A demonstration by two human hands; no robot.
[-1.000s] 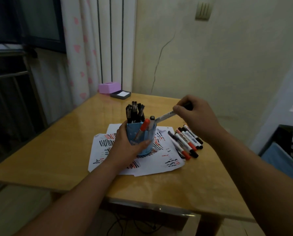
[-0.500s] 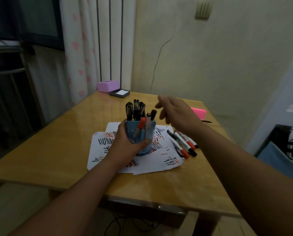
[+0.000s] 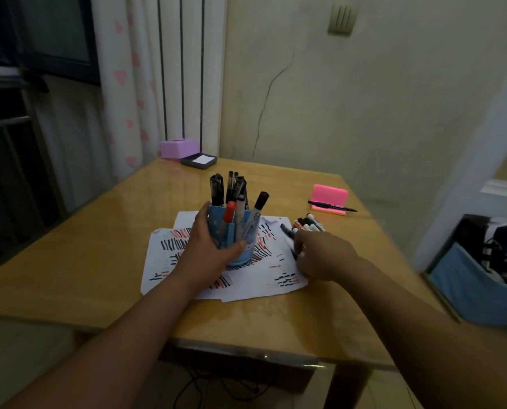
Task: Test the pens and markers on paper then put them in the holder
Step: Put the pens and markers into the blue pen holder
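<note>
Head view looks down on the desk (image 3: 98, 261), where the left hand (image 3: 208, 249) grips the blue holder (image 3: 247, 250) and keeps it upright on the scribbled paper (image 3: 261, 278) at the middle of the desk. The right hand (image 3: 324, 255) is low over the loose markers (image 3: 308, 225), which lie just beside the paper toward the right edge. Its fingers (image 3: 298, 245) bend down onto a dark pen (image 3: 287, 231); blur hides whether they already pinch it, so I cannot tell. The pen lies flat, with its long axis running from the far side toward the near right. The right hand is clearly the nearer one. I judge that the grasp should close across the barrel, with the holder just to the left of the fingers.
</note>
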